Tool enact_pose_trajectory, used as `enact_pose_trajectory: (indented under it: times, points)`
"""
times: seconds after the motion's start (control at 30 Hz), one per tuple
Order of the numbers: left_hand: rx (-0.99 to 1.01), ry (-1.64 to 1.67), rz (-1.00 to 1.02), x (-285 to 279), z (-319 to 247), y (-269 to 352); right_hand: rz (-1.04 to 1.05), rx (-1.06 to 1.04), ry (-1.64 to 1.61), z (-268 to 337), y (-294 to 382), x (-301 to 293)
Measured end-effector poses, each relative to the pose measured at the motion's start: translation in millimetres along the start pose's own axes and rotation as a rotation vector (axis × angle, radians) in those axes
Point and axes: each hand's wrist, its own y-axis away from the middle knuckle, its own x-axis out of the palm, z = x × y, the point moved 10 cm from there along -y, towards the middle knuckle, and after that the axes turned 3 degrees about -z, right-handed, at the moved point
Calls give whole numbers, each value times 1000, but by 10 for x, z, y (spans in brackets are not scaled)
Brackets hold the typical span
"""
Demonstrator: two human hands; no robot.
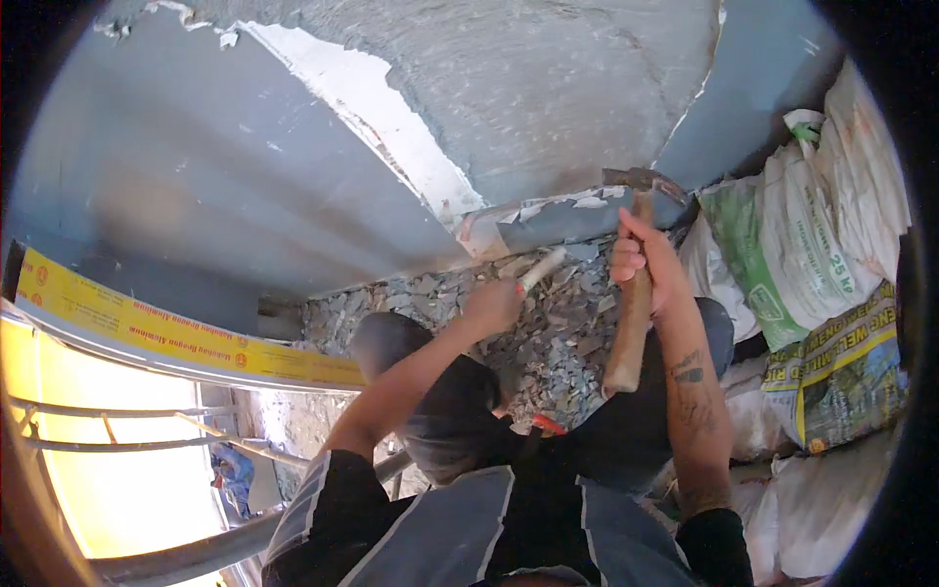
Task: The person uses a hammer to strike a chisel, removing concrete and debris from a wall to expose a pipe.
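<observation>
My right hand grips the wooden handle of a claw hammer just below its metal head, which is up against the low strip of wall. To the left, my left hand is closed around a pale rod-like tool with a bit of red at the grip; its exact kind cannot be told. The tool's far end points toward the foot of the wall. Ahead of me the grey wall has its surface broken away along a jagged white strip. Chips of rubble cover the floor between my knees.
Stacked woven sacks stand close on my right. A yellow-taped aluminium frame runs along the left, with poles beyond it. Part of a person in blue shows at the lower left. A red object lies near my legs.
</observation>
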Motion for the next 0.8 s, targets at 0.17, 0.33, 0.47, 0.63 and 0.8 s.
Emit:
enact_pose_trajectory:
  times: [0.17,0.33,0.47,0.63,0.8]
  points:
    - [-123,201,-192,-260,49,-22,-141,-239,387,109,276,218]
    - [-76,366,-409,-956,-200,406,-171,-544,738,143,326,369]
    - [-69,490,-633,-1193,-162,520,-142,-757,941,52,327,597]
    - [58,550,-792,-1355,-127,423,-100,-847,1020,-37,296,785]
    - [-72,763,-575,-1263,-18,345,-23,-1057,1188,26,406,1117]
